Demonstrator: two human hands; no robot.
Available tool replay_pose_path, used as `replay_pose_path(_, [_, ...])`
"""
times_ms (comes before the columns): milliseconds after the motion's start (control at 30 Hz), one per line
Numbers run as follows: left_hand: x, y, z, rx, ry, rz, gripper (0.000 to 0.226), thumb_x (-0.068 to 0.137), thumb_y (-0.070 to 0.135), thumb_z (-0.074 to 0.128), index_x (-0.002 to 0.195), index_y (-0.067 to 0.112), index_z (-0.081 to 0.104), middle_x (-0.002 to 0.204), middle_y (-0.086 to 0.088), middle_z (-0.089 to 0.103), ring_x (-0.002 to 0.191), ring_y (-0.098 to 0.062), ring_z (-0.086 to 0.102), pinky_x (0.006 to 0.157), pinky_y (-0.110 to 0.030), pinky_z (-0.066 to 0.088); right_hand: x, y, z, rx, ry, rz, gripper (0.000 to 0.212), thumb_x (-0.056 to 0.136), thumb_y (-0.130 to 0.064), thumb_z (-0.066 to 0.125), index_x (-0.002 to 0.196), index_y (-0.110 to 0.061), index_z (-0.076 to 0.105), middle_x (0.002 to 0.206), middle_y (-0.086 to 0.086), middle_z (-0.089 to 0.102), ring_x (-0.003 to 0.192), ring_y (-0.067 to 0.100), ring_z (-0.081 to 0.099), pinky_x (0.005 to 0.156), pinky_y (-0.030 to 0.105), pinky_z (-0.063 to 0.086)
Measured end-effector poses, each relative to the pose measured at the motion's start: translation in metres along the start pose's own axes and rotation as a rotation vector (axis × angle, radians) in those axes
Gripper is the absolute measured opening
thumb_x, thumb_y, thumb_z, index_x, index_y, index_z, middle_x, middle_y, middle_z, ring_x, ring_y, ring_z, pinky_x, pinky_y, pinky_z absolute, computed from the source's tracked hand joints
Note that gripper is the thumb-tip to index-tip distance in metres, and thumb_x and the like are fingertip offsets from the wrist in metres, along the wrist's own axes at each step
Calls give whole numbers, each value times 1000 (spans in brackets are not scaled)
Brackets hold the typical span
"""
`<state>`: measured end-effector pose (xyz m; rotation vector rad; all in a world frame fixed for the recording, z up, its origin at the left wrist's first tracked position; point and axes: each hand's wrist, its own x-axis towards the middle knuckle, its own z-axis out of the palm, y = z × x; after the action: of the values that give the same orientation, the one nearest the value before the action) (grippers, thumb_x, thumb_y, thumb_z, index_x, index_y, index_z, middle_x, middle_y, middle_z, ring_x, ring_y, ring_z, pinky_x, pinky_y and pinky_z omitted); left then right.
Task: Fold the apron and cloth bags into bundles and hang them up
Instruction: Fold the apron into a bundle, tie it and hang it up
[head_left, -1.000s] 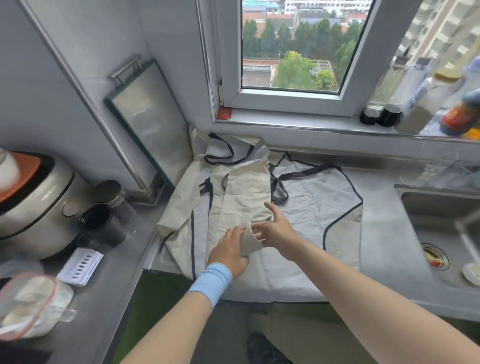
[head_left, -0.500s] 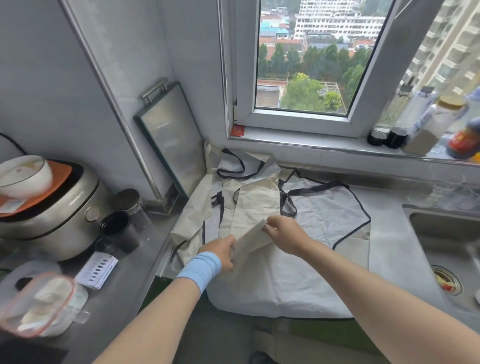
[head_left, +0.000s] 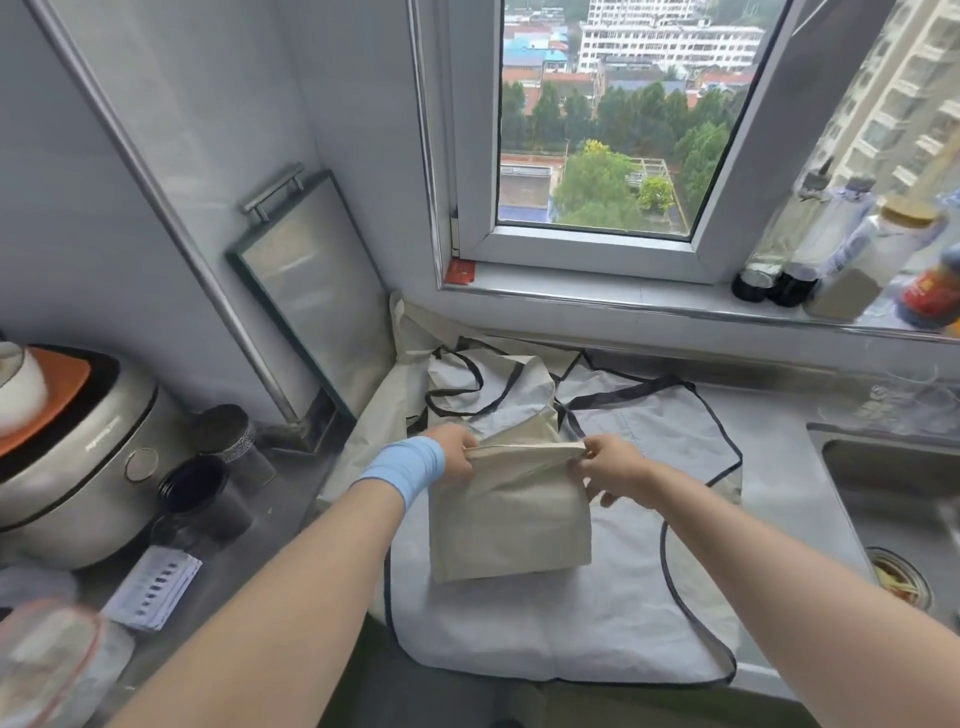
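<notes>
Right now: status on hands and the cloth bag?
Left hand and right hand pinch the beige cloth bag at either end of its top fold. Bag over the pale grey, black-trimmed apron spread on the counter. Nothing in the way.

Both arms outstretched — left hand (head_left: 457, 451) and right hand (head_left: 615, 467) level, fingers pinched closed

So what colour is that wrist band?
The wristband is light blue; the head view shows it.
</notes>
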<state>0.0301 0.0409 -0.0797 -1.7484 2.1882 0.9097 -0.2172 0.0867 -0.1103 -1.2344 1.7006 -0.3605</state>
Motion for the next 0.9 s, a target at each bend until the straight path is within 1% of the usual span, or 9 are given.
replay_pose_path(100, [31, -5, 10, -162, 254, -55, 34, 87, 16, 53, 119, 27, 60, 121, 4, 62, 111, -20, 59, 95, -31, 47, 36, 1, 5, 25, 207, -30, 9, 88, -13, 55, 84, -9, 63, 72, 7, 62, 53, 18, 55, 40, 21, 34])
replay_pose_path(167, [38, -6, 24, -119, 436, 4, 34, 87, 17, 55, 120, 25, 58, 125, 4, 58, 115, -20, 55, 98, -36, 45, 50, 0, 12, 27, 247, -21, 12, 86, -18, 55, 83, -15, 67, 72, 3, 64, 53, 15, 55, 40, 22, 40])
replay_pose_path(233, [46, -3, 43, -44, 501, 135, 32, 85, 15, 56, 115, 26, 59, 120, 5, 57, 113, -20, 54, 95, -36, 45, 70, 2, 19, 18, 247, -6, 15, 85, -18, 53, 85, -17, 68, 78, 2, 68, 65, 20, 64, 52, 30, 53])
replay_pose_path(333, [54, -1, 68, 25, 324, 262, 37, 85, 17, 55, 119, 31, 58, 124, 6, 52, 120, -19, 48, 98, -35, 42, 93, 8, 28, -3, 282, 12, 16, 87, -17, 52, 91, -17, 67, 87, 2, 69, 87, 25, 66, 75, 36, 54])
replay_pose_path(433, [66, -3, 86, 240, 128, 207, 62, 85, 30, 58, 143, 37, 37, 153, 5, 26, 141, -21, 24, 114, -38, 24, 103, 15, 31, -176, 293, 29, 27, 87, -13, 50, 113, -17, 55, 103, 4, 63, 101, 29, 61, 75, 33, 43])
replay_pose_path(533, [80, -12, 90, 339, -81, 49, 79, 86, 38, 56, 152, 35, 14, 162, -1, 1, 148, -26, 5, 119, -47, 14, 106, 20, 34, -523, 256, 6, 42, 85, -6, 47, 125, -16, 39, 116, 9, 55, 103, 34, 59, 71, 35, 40])
replay_pose_path(600, [90, -16, 83, 346, -94, 50, 76, 88, 36, 55, 152, 35, 15, 162, -2, 6, 148, -25, 7, 119, -45, 14, 112, 20, 31, -584, 303, -66, 43, 86, -6, 46, 127, -16, 39, 121, 10, 50, 101, 35, 59, 70, 37, 41])
replay_pose_path(767, [123, -1, 44, 292, 327, 111, 59, 88, 25, 55, 143, 32, 35, 150, 4, 31, 136, -21, 29, 110, -36, 25, 144, 5, 4, -572, 363, -212, 56, 88, -3, 43, 139, -28, 40, 120, 6, 49, 99, 33, 58, 69, 36, 42])
replay_pose_path(900, [158, 28, 27, 108, 279, 172, 42, 92, 23, 53, 133, 30, 51, 136, 5, 48, 130, -19, 40, 107, -35, 30, 175, -6, -19, -762, 317, -278, 60, 89, -5, 51, 140, -34, 41, 108, 5, 51, 85, 30, 61, 61, 35, 43])
